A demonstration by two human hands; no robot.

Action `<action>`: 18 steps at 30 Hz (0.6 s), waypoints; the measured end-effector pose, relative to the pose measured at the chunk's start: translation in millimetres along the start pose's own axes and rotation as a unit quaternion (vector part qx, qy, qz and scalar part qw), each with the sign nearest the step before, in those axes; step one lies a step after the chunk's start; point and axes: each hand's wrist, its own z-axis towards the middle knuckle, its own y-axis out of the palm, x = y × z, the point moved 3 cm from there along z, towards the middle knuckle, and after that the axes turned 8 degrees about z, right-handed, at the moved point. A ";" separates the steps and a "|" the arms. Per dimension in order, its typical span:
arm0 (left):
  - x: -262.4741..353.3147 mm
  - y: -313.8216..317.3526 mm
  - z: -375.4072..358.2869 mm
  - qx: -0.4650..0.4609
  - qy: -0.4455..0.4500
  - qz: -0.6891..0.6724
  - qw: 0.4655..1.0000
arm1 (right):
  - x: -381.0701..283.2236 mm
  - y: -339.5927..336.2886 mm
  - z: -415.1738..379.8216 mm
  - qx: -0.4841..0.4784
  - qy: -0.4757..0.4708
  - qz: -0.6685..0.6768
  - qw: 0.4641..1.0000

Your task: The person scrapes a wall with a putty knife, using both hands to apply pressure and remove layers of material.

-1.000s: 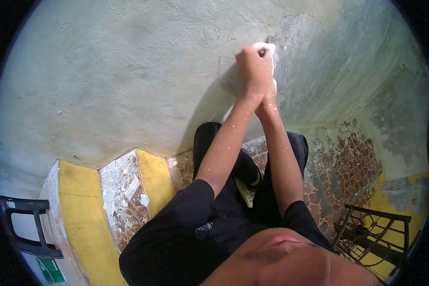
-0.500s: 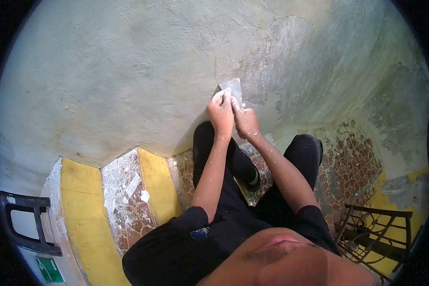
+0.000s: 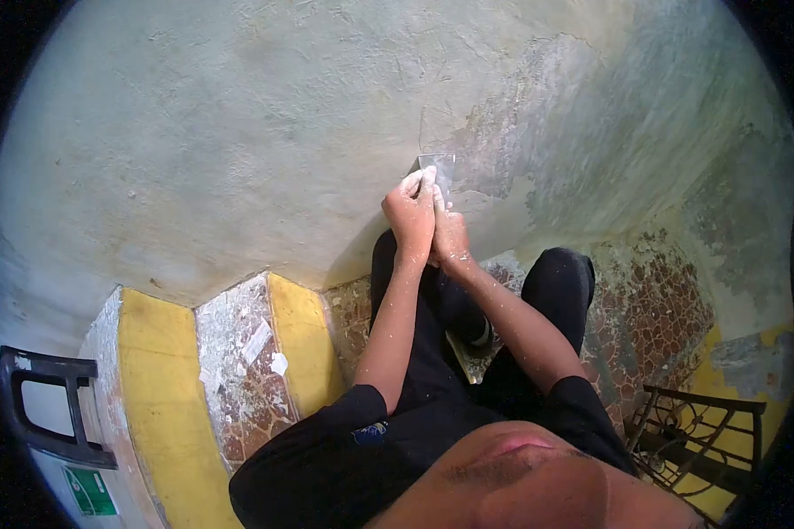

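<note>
A scraper (image 3: 445, 166) with a flat, thin metal blade is against the grey wall (image 3: 265, 150), just below a fine crack. My left hand (image 3: 408, 219) is closed, its dusty fingers pressed on the blade from the left. Beside it, my right hand (image 3: 452, 236) is wrapped around the lower part of the same tool; the handle is mostly hidden by the fingers. White specks cover both hands and forearms. To the right of the blade, the wall has a rough patch (image 3: 494, 154) where the surface has come off.
Steps with yellow edges (image 3: 304, 339) rise on the left, with white flakes (image 3: 258, 342) on one tread. My bent knees are close to the wall. A brown patterned floor (image 3: 653, 304) lies at right, near a dark metal railing (image 3: 697, 432). A black frame (image 3: 53, 406) stands far left.
The scraper and both hands have shifted slightly down, and the blade's top edge now sits more level. The view has moved a little too. Both hands keep their hold.
</note>
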 end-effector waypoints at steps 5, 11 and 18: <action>-3.1 -0.6 4.6 -0.003 0.011 0.038 0.999 | 4.8 2.9 3.9 0.003 0.003 0.056 0.998; 7.5 1.8 2.2 0.007 0.000 0.018 1.000 | -12.1 -1.5 -8.1 0.030 -0.032 0.021 0.999; 1.7 2.5 6.7 0.031 0.021 0.049 0.998 | -1.0 5.5 -0.5 0.003 0.005 0.074 0.997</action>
